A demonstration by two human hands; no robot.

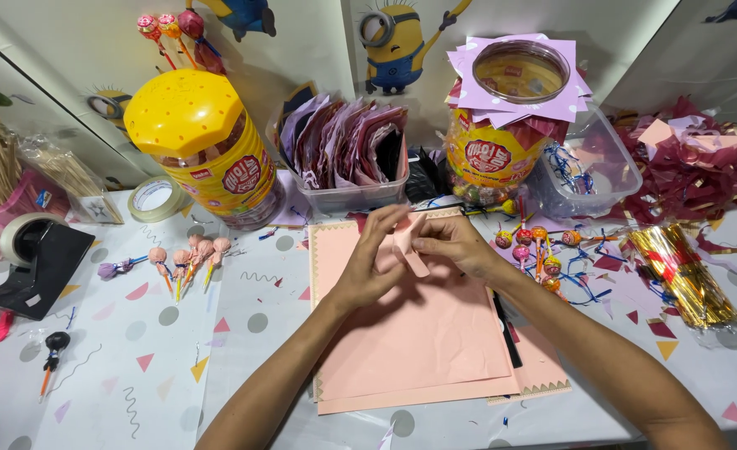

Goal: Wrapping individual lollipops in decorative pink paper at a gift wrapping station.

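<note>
Both hands meet above the pink paper stack (418, 333): the left hand (368, 267) and right hand (456, 246) each pinch a small pink paper wrap (408, 246), held between their grips for folding.

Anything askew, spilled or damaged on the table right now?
Mostly tidy. The stack of pink paper sheets is fanned unevenly, lower corners misaligned. Crumpled dark red tissue paper lies heaped at the far right. Both the left hand and right hand pinch a small pink paper wrap.
</note>
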